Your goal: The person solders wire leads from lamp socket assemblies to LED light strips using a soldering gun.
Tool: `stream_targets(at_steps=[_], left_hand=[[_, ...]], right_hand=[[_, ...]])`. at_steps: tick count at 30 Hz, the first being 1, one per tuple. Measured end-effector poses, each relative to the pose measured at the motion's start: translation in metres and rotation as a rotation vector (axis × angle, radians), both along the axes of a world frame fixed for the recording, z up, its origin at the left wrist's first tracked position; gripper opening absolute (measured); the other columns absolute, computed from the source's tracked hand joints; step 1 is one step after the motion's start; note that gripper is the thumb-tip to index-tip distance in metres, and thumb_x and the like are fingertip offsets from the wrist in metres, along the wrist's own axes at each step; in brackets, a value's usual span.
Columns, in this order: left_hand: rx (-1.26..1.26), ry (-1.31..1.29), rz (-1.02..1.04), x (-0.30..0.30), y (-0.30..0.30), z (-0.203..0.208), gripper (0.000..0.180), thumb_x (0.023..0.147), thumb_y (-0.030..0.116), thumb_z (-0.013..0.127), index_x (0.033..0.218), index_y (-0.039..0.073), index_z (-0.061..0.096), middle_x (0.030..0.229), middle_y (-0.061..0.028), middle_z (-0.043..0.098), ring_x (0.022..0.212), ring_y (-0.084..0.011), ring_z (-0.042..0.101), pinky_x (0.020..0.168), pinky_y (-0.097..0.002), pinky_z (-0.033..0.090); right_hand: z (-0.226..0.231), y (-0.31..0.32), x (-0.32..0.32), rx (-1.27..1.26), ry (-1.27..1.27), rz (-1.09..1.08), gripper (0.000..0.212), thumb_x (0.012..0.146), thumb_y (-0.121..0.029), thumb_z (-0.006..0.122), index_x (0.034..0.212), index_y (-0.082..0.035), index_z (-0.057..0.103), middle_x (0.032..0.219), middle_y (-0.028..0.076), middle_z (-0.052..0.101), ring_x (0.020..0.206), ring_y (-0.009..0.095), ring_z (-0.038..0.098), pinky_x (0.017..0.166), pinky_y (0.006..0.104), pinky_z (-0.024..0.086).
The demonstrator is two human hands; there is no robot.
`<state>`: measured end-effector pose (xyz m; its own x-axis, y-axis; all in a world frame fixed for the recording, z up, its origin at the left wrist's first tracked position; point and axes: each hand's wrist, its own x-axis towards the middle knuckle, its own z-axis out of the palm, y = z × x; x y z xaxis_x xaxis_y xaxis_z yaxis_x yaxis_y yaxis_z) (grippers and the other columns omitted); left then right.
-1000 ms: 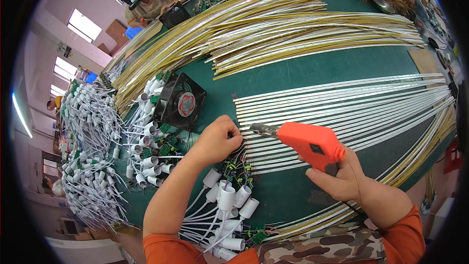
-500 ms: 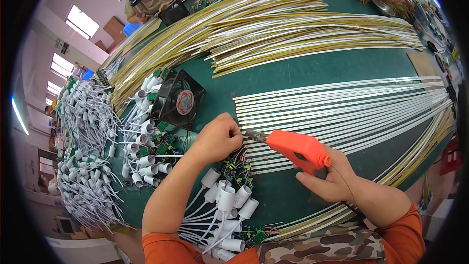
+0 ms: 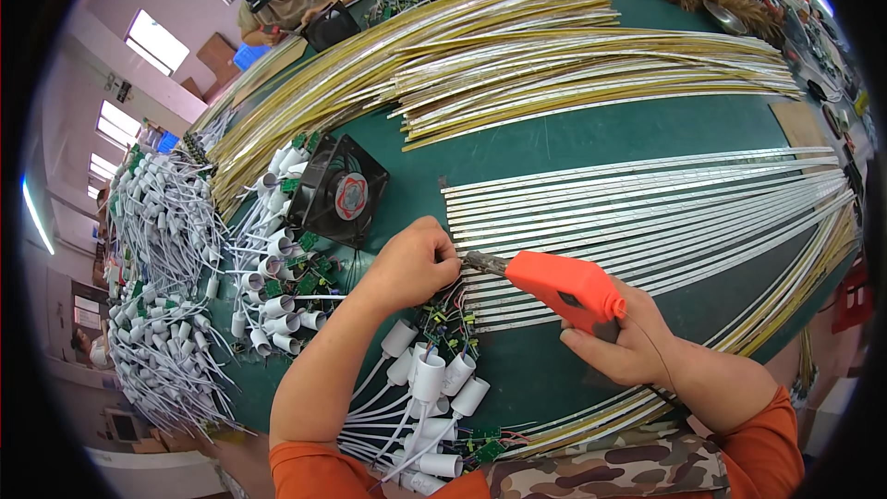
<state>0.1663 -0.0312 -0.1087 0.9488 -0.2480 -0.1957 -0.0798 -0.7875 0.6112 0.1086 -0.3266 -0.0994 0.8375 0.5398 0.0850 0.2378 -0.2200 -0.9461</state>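
The right hand (image 3: 621, 344) is wrapped around an orange soldering gun (image 3: 565, 289), whose tip meets the near ends of the silvery strips (image 3: 647, 212) on the green worktop (image 3: 554, 139). The left hand (image 3: 413, 261) is pinched shut on a small wired part there, too hidden to identify, just beside a black fan (image 3: 338, 192).

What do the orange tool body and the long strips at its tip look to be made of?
Orange tool body: likely moulded plastic, matte, uniform colour, rounded edges; its tip looks like dark metal. Long strips: pale, thin, slightly shiny and flat, probably metal-backed or laminate board; uncertain.
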Motion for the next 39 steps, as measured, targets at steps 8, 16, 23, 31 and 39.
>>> stream_targets(at_steps=[8,16,23,31,39], left_hand=[[0.003,-0.012,0.005,0.0,-0.001,-0.001,0.012,0.076,0.009,0.069,0.074,0.001,0.06,0.086,-0.0096,0.055,0.08,-0.0241,0.057,0.074,-0.0322,0.047],[0.028,-0.032,-0.018,0.0,0.001,-0.001,0.013,0.076,0.011,0.069,0.074,0.001,0.061,0.088,-0.01,0.056,0.081,-0.025,0.058,0.075,-0.0332,0.047],[0.03,-0.01,-0.004,0.0,0.001,-0.003,0.014,0.076,0.012,0.069,0.075,0.0,0.062,0.088,-0.0105,0.056,0.081,-0.0258,0.059,0.075,-0.0335,0.048],[0.002,-0.019,0.014,0.0,-0.002,0.001,0.014,0.073,0.014,0.067,0.07,0.001,0.062,0.088,-0.0135,0.059,0.082,-0.0318,0.06,0.076,-0.0375,0.049],[0.013,-0.01,-0.004,0.001,0.001,-0.002,0.014,0.075,0.011,0.07,0.074,0.0,0.061,0.087,-0.0103,0.056,0.08,-0.0251,0.059,0.074,-0.0329,0.048]], right_hand=[[-0.001,0.001,-0.003,0.009,-0.056,-0.026,0.044,0.083,-0.013,0.071,0.123,-0.005,0.057,0.088,0.009,0.063,0.077,0.026,0.063,0.072,0.035,0.051],[-0.003,-0.004,-0.005,0.101,0.015,-0.072,0.043,0.083,-0.015,0.071,0.122,-0.003,0.057,0.087,0.008,0.064,0.075,0.02,0.062,0.071,0.033,0.05],[0.0,-0.013,-0.004,0.066,0.069,-0.102,0.042,0.082,-0.017,0.071,0.119,-0.003,0.058,0.083,0.006,0.061,0.072,0.016,0.055,0.069,0.0306,0.047],[0.002,-0.017,-0.007,0.128,0.119,-0.146,0.042,0.081,-0.018,0.071,0.118,-0.002,0.058,0.083,0.007,0.061,0.073,0.017,0.055,0.069,0.0317,0.047],[-0.008,-0.02,-0.006,0.181,0.039,-0.148,0.041,0.082,-0.018,0.072,0.116,-0.001,0.058,0.086,0.008,0.061,0.075,0.018,0.056,0.071,0.0318,0.047]])
